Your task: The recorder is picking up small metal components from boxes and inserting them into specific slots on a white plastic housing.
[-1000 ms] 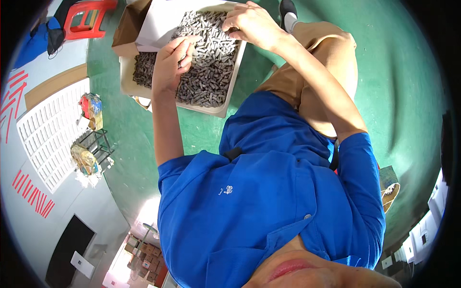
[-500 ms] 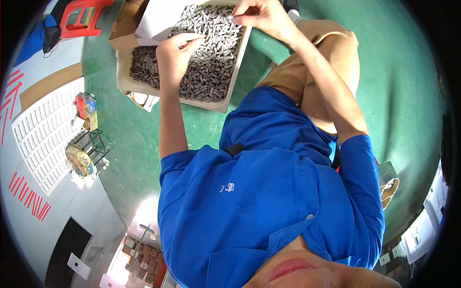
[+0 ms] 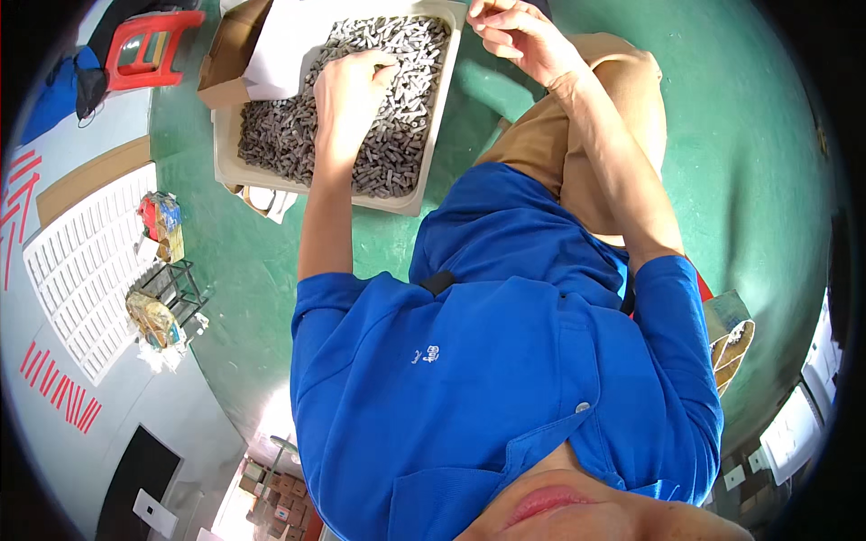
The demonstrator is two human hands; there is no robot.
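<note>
Hands (image 3: 346,96) (image 3: 526,41) are curled, grip unclear, at a bin (image 3: 227,149) of grey pieces (image 3: 394,155) above green floor (image 3: 722,135).

A cream tub (image 3: 226,149) carries small grey pieces (image 3: 390,171), spread beneath and around the left fingers (image 3: 372,59). Left of those fingers, a cardboard box (image 3: 233,56) overlaps the tub's rim; whether it rests there is unclear.

The left hand (image 3: 347,95) is over the bin (image 3: 402,204) of grey pieces (image 3: 408,113). The right hand (image 3: 528,41) is just right of the bin.
</note>
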